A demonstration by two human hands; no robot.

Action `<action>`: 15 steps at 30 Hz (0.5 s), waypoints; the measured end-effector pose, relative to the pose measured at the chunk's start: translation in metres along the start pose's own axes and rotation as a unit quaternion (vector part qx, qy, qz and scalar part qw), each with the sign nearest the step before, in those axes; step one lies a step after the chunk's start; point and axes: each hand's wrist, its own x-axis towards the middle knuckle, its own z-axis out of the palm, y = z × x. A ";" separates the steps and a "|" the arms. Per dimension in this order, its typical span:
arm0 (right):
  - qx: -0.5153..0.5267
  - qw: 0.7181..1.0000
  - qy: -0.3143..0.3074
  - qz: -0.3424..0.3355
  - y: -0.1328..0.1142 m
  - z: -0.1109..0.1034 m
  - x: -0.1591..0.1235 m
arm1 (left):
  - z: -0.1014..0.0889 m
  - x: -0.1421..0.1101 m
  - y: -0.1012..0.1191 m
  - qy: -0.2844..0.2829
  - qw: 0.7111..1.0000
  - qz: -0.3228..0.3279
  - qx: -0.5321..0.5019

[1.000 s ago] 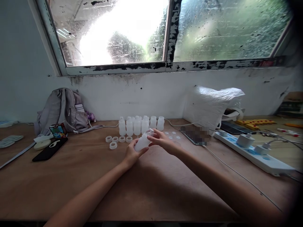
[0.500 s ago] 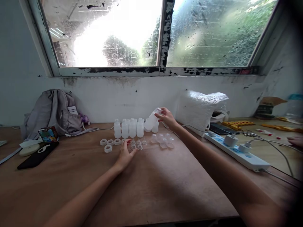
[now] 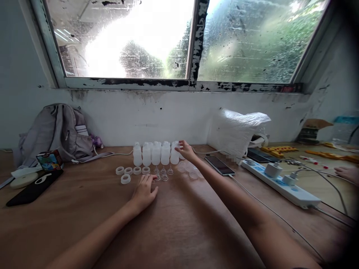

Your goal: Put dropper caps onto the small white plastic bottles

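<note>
Frosted white baby bottles (image 3: 156,154) stand upright in a close-packed group by the wall. My right hand (image 3: 185,150) has its fingers around the upper part of the baby bottle (image 3: 175,156) at the right end of the front row, which stands upright. My left hand (image 3: 143,192) rests on the tabletop with its fingers spread, holding nothing that I can see. Just beyond its fingertips sit several clear bottle nipples (image 3: 164,177). White screw rings (image 3: 125,179) lie to their left. Clear domed caps (image 3: 193,173) lie to the right, partly behind my right forearm.
A phone (image 3: 219,165) with a charging cable and a power strip (image 3: 280,183) lie right. A plastic-wrapped bundle (image 3: 234,129) leans on the wall. At left are a grey backpack (image 3: 56,130), a small box (image 3: 50,160) and a black case (image 3: 33,190). Another person's hand (image 3: 346,173) shows far right.
My right hand has lowered the tilted baby bottle, which now stands upright at the right end of the front row. My left hand has drawn back slightly towards me from the nipples.
</note>
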 end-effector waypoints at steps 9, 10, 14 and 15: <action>0.000 0.999 0.024 -0.040 -0.003 0.003 -0.002 | -0.035 -0.017 -0.033 -0.017 0.993 0.026 0.116; -0.006 0.996 0.062 -0.059 -0.004 0.001 -0.004 | -0.038 -0.019 -0.042 -0.012 0.992 0.016 0.126; -0.022 0.976 0.173 -0.133 -0.018 -0.006 -0.027 | -0.045 -0.023 -0.071 -0.005 0.982 -0.055 0.179; -0.025 0.978 0.147 -0.147 -0.021 -0.006 -0.037 | -0.045 -0.024 -0.076 -0.002 0.979 -0.078 0.186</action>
